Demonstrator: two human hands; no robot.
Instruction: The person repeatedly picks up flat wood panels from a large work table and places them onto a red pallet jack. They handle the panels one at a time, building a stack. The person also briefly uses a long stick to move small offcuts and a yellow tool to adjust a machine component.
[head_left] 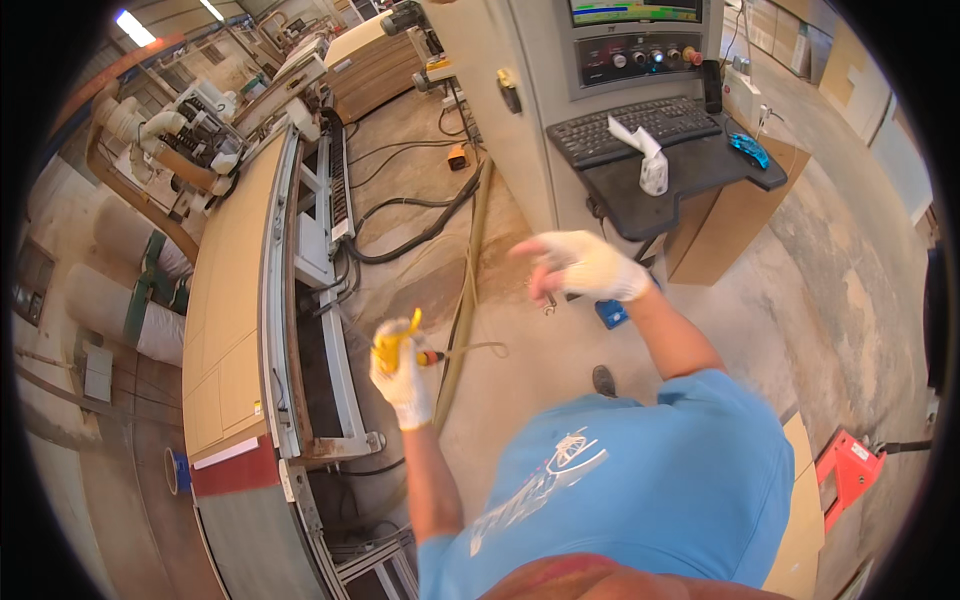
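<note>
In my gloved left hand [402, 372] is a yellow air blow gun [390, 350], its thin nozzle pointing up. An orange and black connector [430, 357] sticks out beside it, with a thin hose [490, 347] curving off to the right. The fingers are wrapped round the gun's body. My right hand [580, 266], also in a white glove with bare fingertips, is raised in front of the control cabinet [510, 130]. Its fingers are apart and slightly blurred, with nothing seen in them. Below it is a small metal piece [549, 306], too small to name.
On the left runs a long machine bed with a tan board [235, 300]. A keyboard [640, 130], a crumpled white cloth [653, 172] and a blue mouse [748, 150] rest on the black shelf [630, 200]. Cables [420, 235] cross the floor. A red pallet jack [850, 470] stands at right.
</note>
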